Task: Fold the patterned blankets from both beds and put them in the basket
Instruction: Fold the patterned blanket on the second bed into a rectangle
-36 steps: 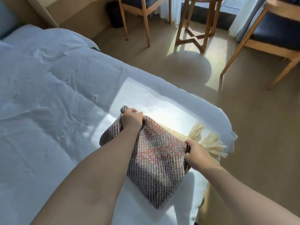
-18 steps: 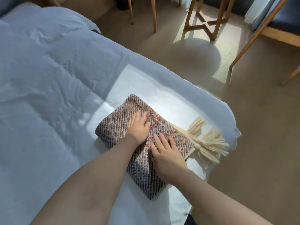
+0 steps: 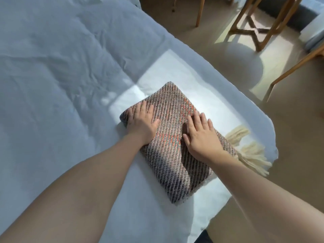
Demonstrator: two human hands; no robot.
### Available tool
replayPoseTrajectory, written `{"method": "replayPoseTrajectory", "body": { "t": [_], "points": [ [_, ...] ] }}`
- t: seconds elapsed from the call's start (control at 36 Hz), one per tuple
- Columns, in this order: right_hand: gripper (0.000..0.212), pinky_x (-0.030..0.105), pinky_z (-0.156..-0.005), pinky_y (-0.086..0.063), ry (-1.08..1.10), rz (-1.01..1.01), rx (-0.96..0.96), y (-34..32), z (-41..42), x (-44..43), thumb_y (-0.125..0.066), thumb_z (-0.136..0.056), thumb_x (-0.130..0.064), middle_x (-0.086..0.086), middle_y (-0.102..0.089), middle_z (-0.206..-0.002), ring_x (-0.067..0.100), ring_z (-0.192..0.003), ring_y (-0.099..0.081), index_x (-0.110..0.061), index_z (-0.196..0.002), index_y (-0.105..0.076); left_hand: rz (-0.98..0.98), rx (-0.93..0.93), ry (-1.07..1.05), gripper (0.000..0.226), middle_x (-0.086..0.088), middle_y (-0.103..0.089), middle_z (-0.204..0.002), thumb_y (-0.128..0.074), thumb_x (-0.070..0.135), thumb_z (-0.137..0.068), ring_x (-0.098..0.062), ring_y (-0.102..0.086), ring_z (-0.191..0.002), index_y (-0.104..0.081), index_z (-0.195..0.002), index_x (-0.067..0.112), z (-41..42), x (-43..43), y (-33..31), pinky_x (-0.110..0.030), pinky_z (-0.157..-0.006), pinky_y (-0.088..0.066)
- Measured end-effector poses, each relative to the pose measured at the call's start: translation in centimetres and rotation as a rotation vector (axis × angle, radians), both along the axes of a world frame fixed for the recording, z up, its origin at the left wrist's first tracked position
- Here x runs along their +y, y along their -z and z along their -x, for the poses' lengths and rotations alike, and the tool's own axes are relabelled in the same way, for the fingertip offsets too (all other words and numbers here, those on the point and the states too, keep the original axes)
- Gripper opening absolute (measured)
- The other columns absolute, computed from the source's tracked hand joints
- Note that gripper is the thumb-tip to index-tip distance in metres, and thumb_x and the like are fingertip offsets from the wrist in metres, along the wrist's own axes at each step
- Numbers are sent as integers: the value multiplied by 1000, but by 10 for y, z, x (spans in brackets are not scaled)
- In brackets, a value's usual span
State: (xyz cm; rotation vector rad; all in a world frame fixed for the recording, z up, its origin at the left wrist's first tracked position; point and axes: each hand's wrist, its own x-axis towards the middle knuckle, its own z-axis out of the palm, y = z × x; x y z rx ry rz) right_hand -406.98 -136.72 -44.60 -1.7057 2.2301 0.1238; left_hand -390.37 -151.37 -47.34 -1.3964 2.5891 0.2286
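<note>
A patterned blanket (image 3: 173,109), woven in brown and grey with orange flecks, lies folded into a thick rectangle near the corner of the bed (image 3: 61,85). Its cream tassels (image 3: 249,151) stick out on the right side. My left hand (image 3: 142,121) lies flat on the blanket's left end with fingers straight. On the right part of the blanket my right hand (image 3: 201,137) presses down, fingers spread. No basket is in view.
The bed's white duvet fills the left half of the view, and its corner edge (image 3: 270,137) drops to the beige floor. A wooden table base (image 3: 254,30) and chair legs (image 3: 294,67) stand on the floor at the upper right.
A second ago both hands gripped the blanket's edges while folding it over. Now it lies flat and both hands press on top, having slid apart towards its ends.
</note>
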Motion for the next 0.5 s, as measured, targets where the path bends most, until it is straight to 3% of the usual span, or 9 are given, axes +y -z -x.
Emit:
{"method": "replayPoseTrajectory", "body": {
  "t": [0.17, 0.28, 0.39, 0.5],
  "points": [
    [60, 44, -119, 5, -220, 77, -17, 21, -10, -96, -15, -100, -43, 8, 7, -160, 29, -147, 9, -19, -154, -4, 65, 97, -89, 58, -12, -10, -159, -31, 39, -99, -28, -6, -147, -18, -151, 16, 3, -1, 20, -48, -116, 2],
    [66, 48, -118, 3, -325, 59, 27, 40, -5, -138, -15, -97, -54, 9, 4, -160, 30, -147, 8, -21, -154, -3, 49, 121, -186, 59, -11, -9, -160, -32, 41, -98, -27, -4, -147, -17, -151, 20, 7, -5, 32, -46, -118, 2],
    [78, 52, -117, 2, -221, -5, 27, 52, 20, -152, -15, -92, -67, 10, 6, -160, 33, -146, 7, -21, -154, 0, 25, 129, -222, 64, -9, -4, -160, -27, 49, -97, -26, 1, -147, -11, -152, 21, 9, -1, 35, -46, -117, 6],
    [83, 50, -118, 0, -201, 3, 42, 50, 26, -137, -15, -91, -67, 14, 9, -159, 34, -146, 7, -15, -153, 0, 38, 134, -258, 69, -11, -5, -160, -29, 52, -95, -26, 1, -147, -12, -152, 16, 13, 27, 36, -49, -118, 5]
  ]
}}
